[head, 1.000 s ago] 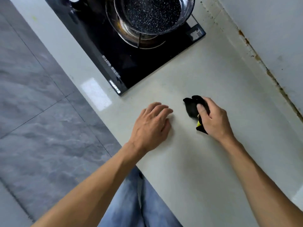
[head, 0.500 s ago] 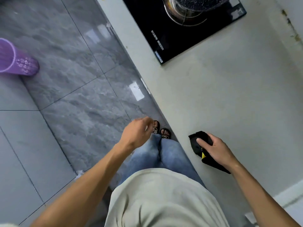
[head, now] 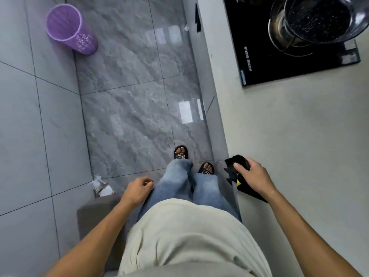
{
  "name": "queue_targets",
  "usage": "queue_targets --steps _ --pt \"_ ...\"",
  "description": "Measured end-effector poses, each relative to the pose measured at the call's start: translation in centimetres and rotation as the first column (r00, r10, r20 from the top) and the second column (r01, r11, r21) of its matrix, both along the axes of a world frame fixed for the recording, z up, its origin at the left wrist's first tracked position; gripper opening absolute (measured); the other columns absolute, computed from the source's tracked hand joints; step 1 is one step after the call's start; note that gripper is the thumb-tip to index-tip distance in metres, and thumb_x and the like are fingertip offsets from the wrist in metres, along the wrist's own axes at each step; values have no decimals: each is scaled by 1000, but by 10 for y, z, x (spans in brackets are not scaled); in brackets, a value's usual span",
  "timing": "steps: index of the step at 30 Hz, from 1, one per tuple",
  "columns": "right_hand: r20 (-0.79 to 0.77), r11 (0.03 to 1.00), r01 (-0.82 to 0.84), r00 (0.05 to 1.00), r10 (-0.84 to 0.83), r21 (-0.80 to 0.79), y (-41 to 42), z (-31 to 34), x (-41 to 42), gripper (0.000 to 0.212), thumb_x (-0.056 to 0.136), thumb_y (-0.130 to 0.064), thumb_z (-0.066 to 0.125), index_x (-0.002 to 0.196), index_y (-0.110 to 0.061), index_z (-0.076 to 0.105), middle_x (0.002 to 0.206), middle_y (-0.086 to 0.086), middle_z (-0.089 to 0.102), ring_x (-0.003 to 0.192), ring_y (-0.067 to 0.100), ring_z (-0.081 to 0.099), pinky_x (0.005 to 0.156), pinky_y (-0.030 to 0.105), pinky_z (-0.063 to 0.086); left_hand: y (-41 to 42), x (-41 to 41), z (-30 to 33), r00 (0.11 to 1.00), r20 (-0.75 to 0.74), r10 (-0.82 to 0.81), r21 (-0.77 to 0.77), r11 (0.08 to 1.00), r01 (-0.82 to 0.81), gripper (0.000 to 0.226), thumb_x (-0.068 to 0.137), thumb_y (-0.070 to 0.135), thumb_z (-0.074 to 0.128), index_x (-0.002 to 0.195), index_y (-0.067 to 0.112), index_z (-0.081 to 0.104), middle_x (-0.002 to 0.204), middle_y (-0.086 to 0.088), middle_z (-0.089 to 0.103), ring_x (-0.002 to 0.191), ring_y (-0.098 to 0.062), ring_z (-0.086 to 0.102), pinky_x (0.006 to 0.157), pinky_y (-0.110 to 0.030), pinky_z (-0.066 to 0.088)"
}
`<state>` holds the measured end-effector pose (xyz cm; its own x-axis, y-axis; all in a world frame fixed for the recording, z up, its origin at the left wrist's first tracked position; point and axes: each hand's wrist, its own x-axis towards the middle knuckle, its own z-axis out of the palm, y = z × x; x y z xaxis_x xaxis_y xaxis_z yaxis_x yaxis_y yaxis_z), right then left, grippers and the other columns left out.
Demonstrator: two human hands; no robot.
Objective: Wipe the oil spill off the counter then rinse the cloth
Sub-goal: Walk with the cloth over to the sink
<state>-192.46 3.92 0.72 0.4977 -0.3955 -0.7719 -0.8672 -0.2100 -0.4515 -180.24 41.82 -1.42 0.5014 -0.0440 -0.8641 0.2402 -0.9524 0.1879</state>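
The right hand (head: 253, 175) reaches forward, its grip closed around the black cloth (head: 237, 164) at the worktop (head: 299, 136) edge. The left hand (head: 137, 188) hangs beside the thigh, fingers loosely curled, holding nothing.

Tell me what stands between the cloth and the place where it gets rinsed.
Cannot tell: no sink or tap is in view. The right hand grips the black cloth at the counter edge; nothing visible hems it in.
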Motion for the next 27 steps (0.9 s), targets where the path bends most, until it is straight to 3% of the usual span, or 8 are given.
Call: queue_targets --steps 6,9,14,16,19,21,25,27 --pt "101 994 -104 989 106 -28 31 6 123 20 100 -39 63 114 -26 70 102 -2 75 96 22 69 87 38 56 81 -15 -5 975 -94 203 58 979 -198 21 105 22 58 94 31 73 105 2 79 102 -22 72 93 -36 57" --pt "109 993 -115 987 118 -29 54 4 172 19 100 -39 64 115 -29 70 99 -4 75 96 22 72 86 40 60 103 4 -8 952 -115 284 64 958 -278 23 106 23 58 90 34 70 104 2 76 103 -22 69 91 -33 52" --pt "26 983 -185 982 186 -15 81 -13 220 18 100 -37 65 115 -26 70 101 7 76 94 33 74 87 55 62 115 81 -15 908 -97 408 -9 911 -411 24 107 19 56 97 11 77 98 -9 78 87 -26 67 80 -38 53" --pt "-16 975 -216 976 215 -44 84 -17 226 17 101 -36 65 113 -26 70 99 7 76 91 32 74 87 53 62 112 121 -13 893 -78 443 -61 892 -448 23 106 15 55 97 9 75 97 -13 77 85 -28 67 73 -35 52" --pt "-76 976 -209 976 204 -57 81 -18 229 18 101 -33 66 112 -19 71 95 8 77 88 31 73 86 51 62 98 187 -7 886 -31 463 -144 875 -462 23 104 12 56 106 4 78 105 -18 79 100 -36 74 97 -45 61" --pt "-126 973 -221 969 211 -69 74 -18 233 20 102 -30 66 113 -14 72 94 8 77 86 29 73 84 46 61 83 233 -3 871 -12 491 -210 851 -482 22 105 12 57 109 5 78 109 -21 79 108 -40 74 102 -48 59" --pt "-206 973 -220 958 201 -73 57 -20 247 19 103 -31 64 115 -18 71 96 5 77 87 25 72 77 37 56 51 318 5 853 30 522 -306 817 -489 17 105 15 57 107 18 73 107 -13 79 96 -30 75 78 -30 50" --pt "-228 972 -212 956 186 -97 48 -22 264 21 104 -32 63 118 -19 70 98 4 75 87 23 70 71 33 49 38 353 6 863 58 502 -328 826 -459 17 105 17 57 108 20 73 106 -9 79 95 -26 75 76 -29 50"
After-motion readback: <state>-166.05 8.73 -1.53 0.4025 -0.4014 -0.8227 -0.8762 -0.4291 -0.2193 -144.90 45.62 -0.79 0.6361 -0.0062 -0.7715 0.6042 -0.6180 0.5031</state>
